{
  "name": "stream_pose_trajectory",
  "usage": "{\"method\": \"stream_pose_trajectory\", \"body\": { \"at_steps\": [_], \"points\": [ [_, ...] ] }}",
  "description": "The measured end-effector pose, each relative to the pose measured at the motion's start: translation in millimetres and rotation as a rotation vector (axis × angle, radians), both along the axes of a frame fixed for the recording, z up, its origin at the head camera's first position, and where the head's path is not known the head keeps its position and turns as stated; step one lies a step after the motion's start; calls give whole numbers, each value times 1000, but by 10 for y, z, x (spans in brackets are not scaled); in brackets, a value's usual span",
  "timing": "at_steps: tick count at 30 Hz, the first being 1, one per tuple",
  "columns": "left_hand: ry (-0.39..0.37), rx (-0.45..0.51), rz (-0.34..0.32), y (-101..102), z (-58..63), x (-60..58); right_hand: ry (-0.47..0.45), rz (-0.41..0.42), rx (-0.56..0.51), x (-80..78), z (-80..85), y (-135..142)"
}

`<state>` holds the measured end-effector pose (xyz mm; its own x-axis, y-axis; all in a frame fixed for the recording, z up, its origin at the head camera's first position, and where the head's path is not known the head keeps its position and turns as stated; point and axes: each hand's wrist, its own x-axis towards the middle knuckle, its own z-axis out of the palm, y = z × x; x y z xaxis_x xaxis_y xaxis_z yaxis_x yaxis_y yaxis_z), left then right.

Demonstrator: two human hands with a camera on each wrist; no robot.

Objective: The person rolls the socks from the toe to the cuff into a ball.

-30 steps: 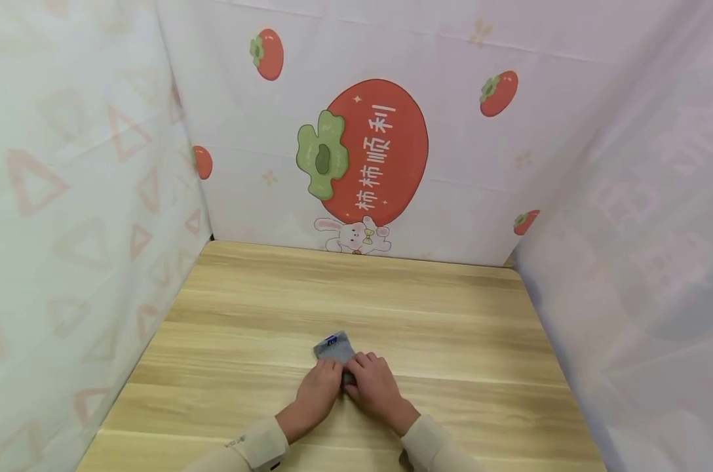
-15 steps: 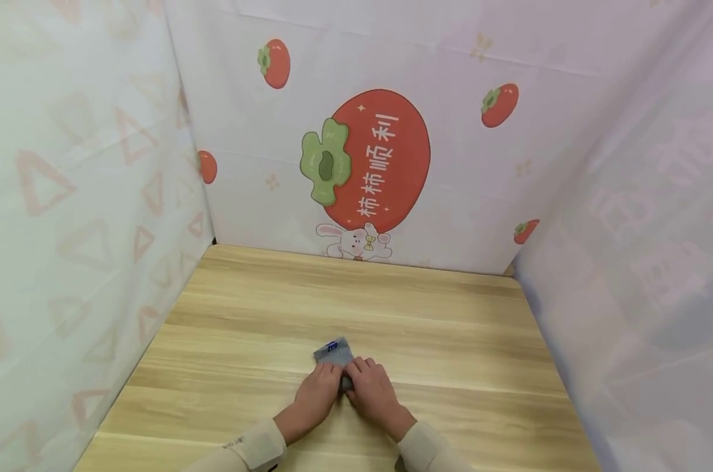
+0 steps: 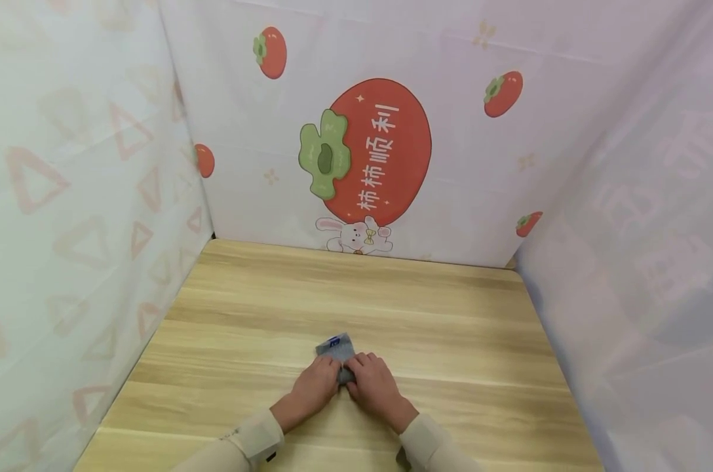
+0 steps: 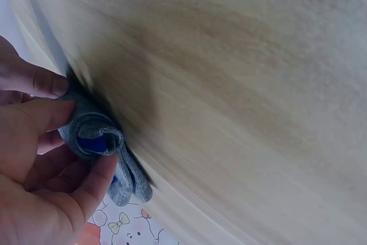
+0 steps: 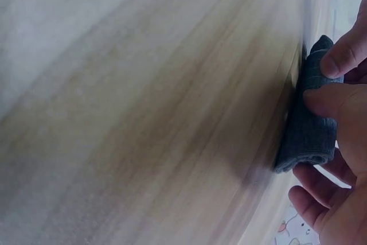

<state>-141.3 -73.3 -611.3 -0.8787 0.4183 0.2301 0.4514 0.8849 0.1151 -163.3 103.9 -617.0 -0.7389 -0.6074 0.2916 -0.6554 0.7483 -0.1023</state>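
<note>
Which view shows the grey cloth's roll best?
The left wrist view: it shows the spiral layers of the grey cloth end-on. The right wrist view shows mainly the roll's outer side; the head view shows a flat part, the roll partly hidden by the left hand and right hand.

Cloth-walled booth: printed curtains (image 3: pixel 451 164) around wood-grain table (image 3: pixel 392 308).

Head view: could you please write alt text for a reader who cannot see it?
A person's left hand and right hand grip a partly rolled grey cloth on a wood-patterned table. Behind it, a white backdrop shows a big red cartoon fruit and a rabbit.
</note>
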Motion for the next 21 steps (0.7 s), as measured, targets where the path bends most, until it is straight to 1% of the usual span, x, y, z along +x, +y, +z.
{"method": "stream_pose_trajectory", "body": {
  "at_steps": [2, 9, 15, 18, 21],
  "points": [
    [-21, 8, 2, -4, 19, -2, -6, 5, -1, -8, 11, 1],
    [-41, 37, -26, -41, 25, -22, -29, 19, 13, -34, 52, 1],
    [-88, 73, -24, -53, 54, -24, -62, 25, 35, -74, 50, -10],
    [-85, 69, -17, -54, 68, -17, -74, 32, 44, -83, 61, -19],
    [-60, 54, -13, -53, 73, -17, -89, 38, 55, -93, 92, -28]
  ]
}}
